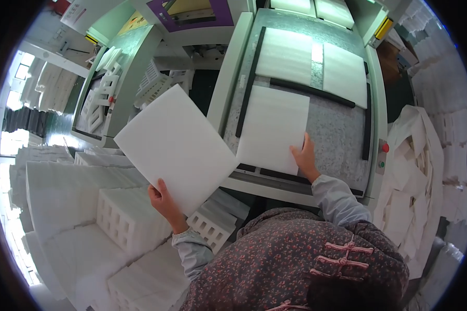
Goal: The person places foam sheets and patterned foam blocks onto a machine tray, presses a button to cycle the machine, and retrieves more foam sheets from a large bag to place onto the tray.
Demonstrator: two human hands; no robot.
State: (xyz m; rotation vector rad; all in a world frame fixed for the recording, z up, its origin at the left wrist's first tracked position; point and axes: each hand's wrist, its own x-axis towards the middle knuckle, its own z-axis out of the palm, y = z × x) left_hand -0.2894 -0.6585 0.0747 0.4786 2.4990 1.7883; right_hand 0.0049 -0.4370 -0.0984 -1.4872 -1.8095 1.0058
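My left hand [166,203] grips a white foam sheet [175,147] by its lower left edge, thumb on top and fingers hidden beneath. The sheet is held up, tilted, left of the machine bed. My right hand [307,159] holds the right edge of a second white foam sheet [271,127], which lies on the near left part of the grey machine bed [337,145]. The corner of the raised sheet overlaps this second sheet in view; whether they touch I cannot tell. Two more foam sheets [284,54] [344,74] lie farther back on the bed.
Black strips [312,92] divide and border the bed. Red and green buttons [385,148] sit on its right rim. Stacks of white foam with cut-outs [117,220] stand at lower left. A large bag of foam scraps [407,181] is at right. Another machine [135,67] stands at upper left.
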